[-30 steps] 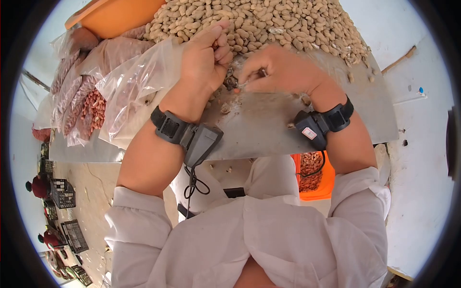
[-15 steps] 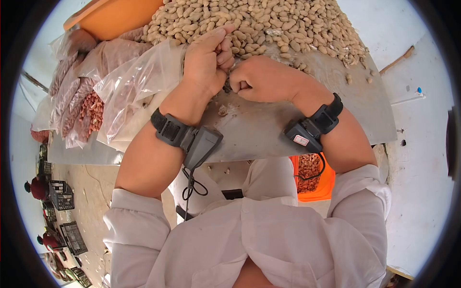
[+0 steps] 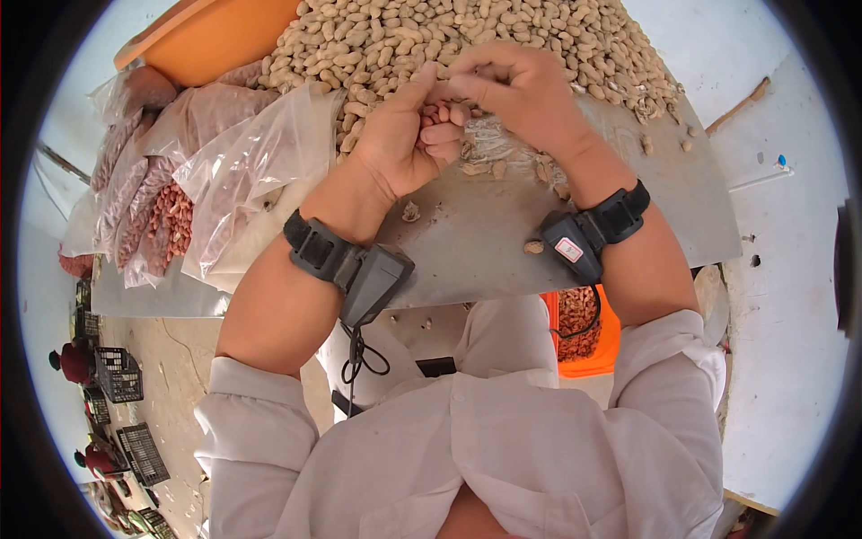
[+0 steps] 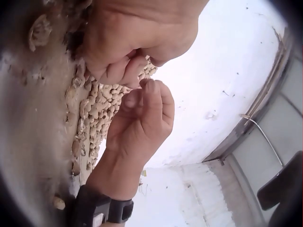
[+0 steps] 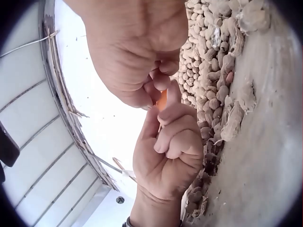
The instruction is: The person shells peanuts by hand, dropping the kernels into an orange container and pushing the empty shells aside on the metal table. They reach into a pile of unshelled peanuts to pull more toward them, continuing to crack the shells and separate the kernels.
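Observation:
Reddish peanut kernels (image 3: 435, 114) lie in my left hand (image 3: 404, 139), held under its curled fingers. My right hand (image 3: 525, 90) meets the left at the fingertips, its thumb and forefinger pinched together. What sits between those tips is mostly hidden; it looks like a peanut. Seen from the left wrist, the right hand (image 4: 142, 118) has its fingers bent inward, close below the left hand (image 4: 142, 28). Just beyond both hands spreads a large heap of unshelled peanuts (image 3: 386, 45).
Clear plastic bags (image 3: 260, 162) of red kernels lie at left, below an orange basin (image 3: 211, 40). Empty shells (image 3: 411, 211) are scattered on the metal tabletop (image 3: 476, 247). Under the table's edge stands an orange container (image 3: 606, 346) with reddish contents. Black crates (image 3: 119, 375) stand far left.
My right hand has lifted away from the tabletop, up and forward to the left fingertips. The left hand has shifted slightly right and turned, so kernels now show in it.

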A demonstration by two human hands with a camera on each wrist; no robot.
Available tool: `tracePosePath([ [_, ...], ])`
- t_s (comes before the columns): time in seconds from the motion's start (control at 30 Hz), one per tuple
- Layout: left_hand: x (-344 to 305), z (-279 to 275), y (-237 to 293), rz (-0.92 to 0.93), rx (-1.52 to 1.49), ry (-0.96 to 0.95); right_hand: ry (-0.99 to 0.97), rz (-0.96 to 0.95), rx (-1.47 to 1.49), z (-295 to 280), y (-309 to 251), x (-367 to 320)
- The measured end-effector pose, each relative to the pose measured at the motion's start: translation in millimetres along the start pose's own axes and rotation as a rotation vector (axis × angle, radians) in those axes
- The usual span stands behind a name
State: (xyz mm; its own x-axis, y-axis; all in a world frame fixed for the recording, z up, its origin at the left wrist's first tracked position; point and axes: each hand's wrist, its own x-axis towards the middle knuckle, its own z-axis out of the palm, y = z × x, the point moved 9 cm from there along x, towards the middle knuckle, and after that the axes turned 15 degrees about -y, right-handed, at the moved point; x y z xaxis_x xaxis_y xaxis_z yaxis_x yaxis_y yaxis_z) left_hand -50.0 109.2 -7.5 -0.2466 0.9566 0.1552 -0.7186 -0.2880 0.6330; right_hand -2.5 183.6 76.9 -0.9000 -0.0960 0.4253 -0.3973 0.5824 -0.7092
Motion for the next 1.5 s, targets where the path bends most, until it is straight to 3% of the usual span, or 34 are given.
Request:
tracePosePath([
  [0.07,-0.3,-0.2,8.0,0.038,0.021,-0.023,0.160,-0.009,-0.131,-21.7,9.2,-1.4],
  [0.17,-3.6,-10.7,15.5,0.082,0.012,0.024,0.068,0.176,-0.465,-44.2,38.5,0.2],
  [0.27,-3.8,-9.8,16.4,0.089,0.066,0.032,-0.197,0.465,-0.606,-40.1,78.1,-6.5],
  [0.57,-7.4,-6.3,20.9,0.117,0.133,0.069,-0.225,0.456,-0.791,-32.9,81.7,-6.6],
  [0.67,-9.0,-6.6,23.4,0.121,0.251,0.128,-0.151,0.417,-0.559,-38.2,72.9,-4.5],
  [0.77,-10.0,-5.9,24.3,0.142,0.357,0.155,-0.098,0.181,-0.005,-28.0,62.9,-1.3],
  [0.87,-11.1,0.1,23.2,0.181,0.426,0.168,-0.161,0.109,0.395,-2.8,45.8,2.1],
  [1.0,-11.1,5.4,26.7,0.223,0.484,0.143,-0.169,0.064,0.639,9.6,44.3,3.0],
  [1.17,-12.8,8.8,30.4,0.259,0.571,0.170,-0.179,0.091,0.766,15.1,46.0,2.8],
  [1.27,-14.3,3.2,36.9,0.365,0.590,0.224,-0.147,0.066,0.663,14.2,43.5,3.3],
  [1.37,-14.9,3.1,38.3,0.360,0.607,0.229,-0.120,0.061,0.583,13.0,40.8,2.3],
  [1.5,-16.0,10.9,37.5,0.325,0.685,0.236,-0.128,0.042,0.700,14.0,36.1,2.4],
])
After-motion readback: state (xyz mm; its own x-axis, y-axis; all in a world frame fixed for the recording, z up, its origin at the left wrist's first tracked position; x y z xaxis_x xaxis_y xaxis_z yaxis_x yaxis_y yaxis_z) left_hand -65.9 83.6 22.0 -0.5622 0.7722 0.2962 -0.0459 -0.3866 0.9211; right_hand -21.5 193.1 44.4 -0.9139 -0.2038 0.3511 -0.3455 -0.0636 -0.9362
